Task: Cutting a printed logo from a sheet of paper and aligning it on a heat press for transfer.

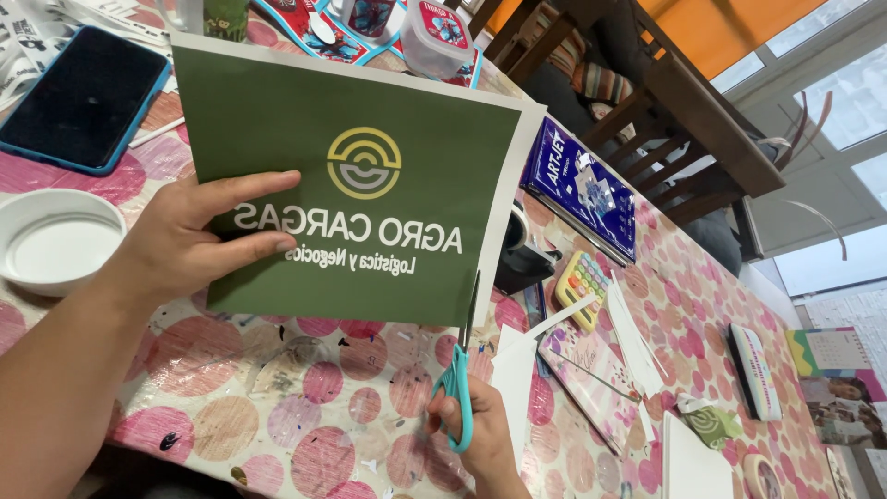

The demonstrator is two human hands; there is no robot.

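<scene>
My left hand (199,240) holds up a dark green printed sheet (370,111) with a white border, a round yellow and grey emblem and pale lettering, gripping its left edge. My right hand (476,434) is shut on teal-handled scissors (459,393). Their blades point up into the sheet's lower right edge. A narrow white strip hangs loose along that right edge. Both hands are above a table covered by a pink-dotted cloth (323,416).
A tablet in a blue case (83,97) and a white round lid (55,240) lie at left. A blue box (582,189), small yellow calculator (582,286), paper strips (637,342), tape rolls (762,476), a plastic tub (434,37) and wooden chairs (665,102) are at right.
</scene>
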